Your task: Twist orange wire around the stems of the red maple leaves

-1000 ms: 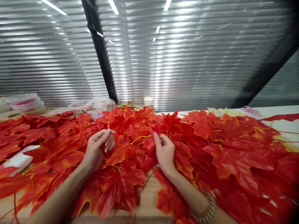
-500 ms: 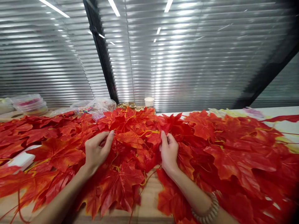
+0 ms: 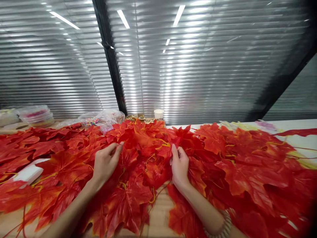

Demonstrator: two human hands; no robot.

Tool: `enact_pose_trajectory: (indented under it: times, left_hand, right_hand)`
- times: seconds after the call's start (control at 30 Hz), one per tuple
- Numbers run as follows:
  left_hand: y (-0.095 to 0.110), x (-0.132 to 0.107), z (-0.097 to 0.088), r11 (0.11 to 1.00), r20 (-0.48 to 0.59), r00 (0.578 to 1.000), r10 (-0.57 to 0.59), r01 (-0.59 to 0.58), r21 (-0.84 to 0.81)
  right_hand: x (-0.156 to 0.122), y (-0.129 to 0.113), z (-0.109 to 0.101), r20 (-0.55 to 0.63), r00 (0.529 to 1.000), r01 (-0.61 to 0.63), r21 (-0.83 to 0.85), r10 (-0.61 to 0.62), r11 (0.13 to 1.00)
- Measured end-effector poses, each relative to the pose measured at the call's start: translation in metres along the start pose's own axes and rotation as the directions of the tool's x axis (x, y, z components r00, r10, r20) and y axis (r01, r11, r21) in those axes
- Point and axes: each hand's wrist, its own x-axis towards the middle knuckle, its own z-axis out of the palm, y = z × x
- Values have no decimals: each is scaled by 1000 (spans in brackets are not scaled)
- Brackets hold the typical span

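Red artificial maple leaves [image 3: 128, 205] with orange edges and yellow stems lie in a thick layer before me. My left hand [image 3: 107, 162] is closed, thumb and forefinger pinched at the edge of a leaf; the exact grip is partly hidden. To the right, my right hand [image 3: 180, 167] pinches a red leaf between thumb and bent fingers. Between the two hands a blurred orange-red leaf [image 3: 144, 137] stands raised above the others. A coiled beige band [image 3: 224, 226] circles my right wrist.
Behind the leaves stand a white paper cup [image 3: 158, 114], clear plastic tubs [image 3: 36, 115] and a bag [image 3: 112, 116] near colourful beads [image 3: 91, 121]. A white box [image 3: 29, 173] pokes out at left. Slatted blinds [image 3: 198, 72] behind glass rise at the back.
The leaf between my hands has swung up and away from me, and its yellow stem has shifted. My left hand has moved slightly right. The view has tilted a little upward.
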Motion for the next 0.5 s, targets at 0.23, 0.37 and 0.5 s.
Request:
enact_pose_trajectory:
  times: [0.23,0.37,0.5]
  left_hand:
    - [-10,19,-15,552,-102,845,-525,247,-796]
    - [-23,25,-16,577,-230,810,-539,157,-802]
    - [-35,29,-16,787,-518,757,-397,-10,-617]
  right_hand:
    - [3,-2,2,9,989,-147,145,147,978]
    - [0,-3,2,43,995,-98,115,94,988]
    - [-4,-10,1,41,999,-1,68,-1,998]
